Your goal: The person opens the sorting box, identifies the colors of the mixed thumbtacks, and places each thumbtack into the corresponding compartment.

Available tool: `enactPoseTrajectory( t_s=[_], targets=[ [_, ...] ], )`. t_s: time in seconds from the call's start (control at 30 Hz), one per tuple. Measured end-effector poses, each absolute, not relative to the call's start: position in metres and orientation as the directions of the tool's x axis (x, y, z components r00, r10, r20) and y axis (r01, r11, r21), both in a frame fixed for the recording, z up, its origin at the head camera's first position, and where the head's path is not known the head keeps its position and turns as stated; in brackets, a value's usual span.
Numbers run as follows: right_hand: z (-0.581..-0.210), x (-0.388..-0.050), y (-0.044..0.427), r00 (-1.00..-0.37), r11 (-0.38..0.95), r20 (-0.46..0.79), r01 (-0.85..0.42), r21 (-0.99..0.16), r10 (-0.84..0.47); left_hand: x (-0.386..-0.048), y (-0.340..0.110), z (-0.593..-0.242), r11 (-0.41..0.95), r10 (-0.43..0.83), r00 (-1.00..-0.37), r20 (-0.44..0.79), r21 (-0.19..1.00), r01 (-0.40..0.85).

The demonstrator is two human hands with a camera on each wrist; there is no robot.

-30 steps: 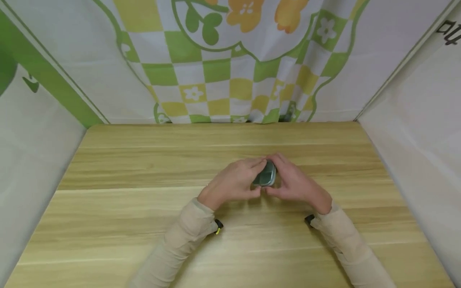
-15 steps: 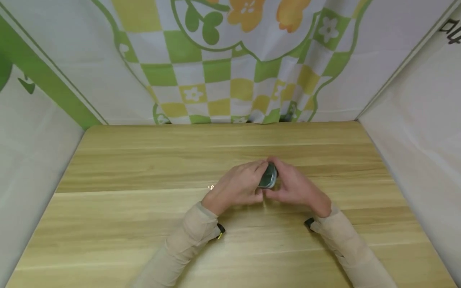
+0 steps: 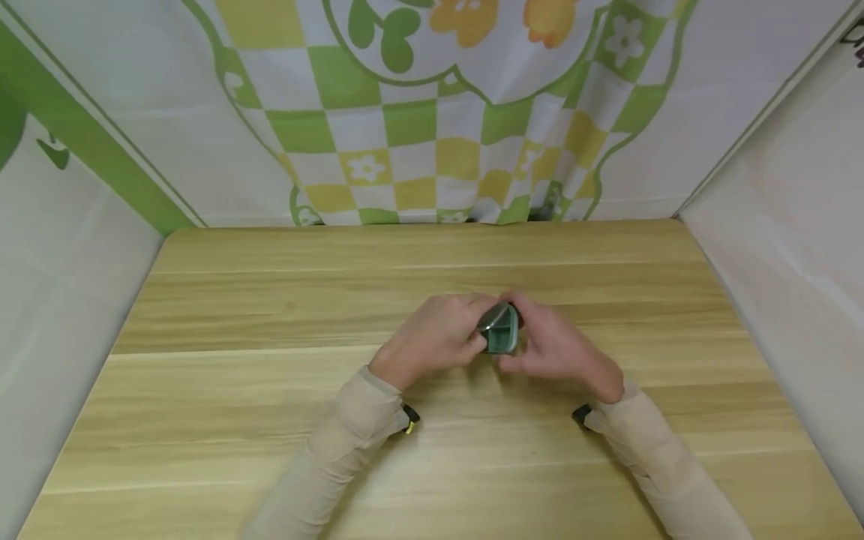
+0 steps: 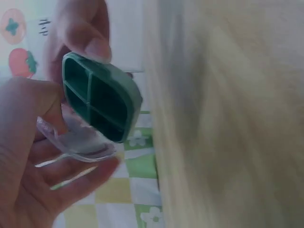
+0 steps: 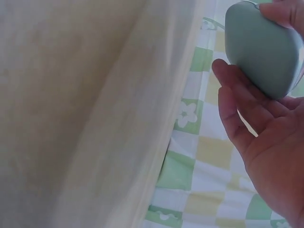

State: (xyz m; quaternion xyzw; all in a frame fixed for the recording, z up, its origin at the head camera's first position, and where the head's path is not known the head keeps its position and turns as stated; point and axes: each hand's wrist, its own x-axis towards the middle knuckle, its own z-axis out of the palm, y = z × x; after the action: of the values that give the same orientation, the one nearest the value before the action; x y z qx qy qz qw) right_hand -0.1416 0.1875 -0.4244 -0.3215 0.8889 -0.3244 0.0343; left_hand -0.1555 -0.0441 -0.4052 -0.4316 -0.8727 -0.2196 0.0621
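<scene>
Okay, from my end both hands are busy at the same small green case (image 4: 107, 102), held over the wooden table (image 3: 270, 420), around its middle and slightly right. Right hand (image 3: 550, 341) grips the case: thumb on the rim in my left wrist feed, fingers against the smooth underside in the right one. Left hand (image 3: 435, 334) pinches the clear lid (image 4: 85, 142), thumb on its inner side, fingers behind. Lid tilts up off the case, toward the left hand; whether they join at a hinge, I can't tell. Dividers split the case into compartments, dark green inside. Hands sit close together, with the case and lid between them; I can't tell whether their fingertips touch. Beige sleeves (image 3: 664, 457) cover both forearms, and I get a black piece (image 3: 410, 418) with a yellow mark by the left cuff. Behind the table: checkered curtain (image 3: 412, 124), green, yellow and white, with flowers.
</scene>
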Motion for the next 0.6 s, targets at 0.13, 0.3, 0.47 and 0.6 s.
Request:
enactPoseTrajectory(
  t_s=[0.13, 0.3, 0.47, 0.6],
  targets=[
    [-0.422, -0.144, 0.189, -0.781, 0.553, 0.119, -0.532, -0.642, -0.613, -0.161, -0.054, -0.397, 0.497, 0.708, -0.682, 0.181, 0.559, 0.664],
    [-0.421, -0.145, 0.191, -0.761, 0.495, 0.074, -0.489, -0.718, -0.645, -0.166, -0.066, -0.389, 0.468, 0.665, -0.733, 0.143, 0.684, 0.559],
    [-0.417, -0.143, 0.189, -0.798, 0.462, 0.050, -0.398, -0.792, -0.601, -0.169, -0.068, -0.388, 0.493, 0.624, -0.755, 0.202, 0.647, 0.581],
    [-0.415, -0.142, 0.185, -0.808, 0.447, 0.120, -0.435, -0.782, -0.577, -0.172, -0.068, -0.392, 0.546, 0.598, -0.773, 0.213, 0.598, 0.587]
  ],
)
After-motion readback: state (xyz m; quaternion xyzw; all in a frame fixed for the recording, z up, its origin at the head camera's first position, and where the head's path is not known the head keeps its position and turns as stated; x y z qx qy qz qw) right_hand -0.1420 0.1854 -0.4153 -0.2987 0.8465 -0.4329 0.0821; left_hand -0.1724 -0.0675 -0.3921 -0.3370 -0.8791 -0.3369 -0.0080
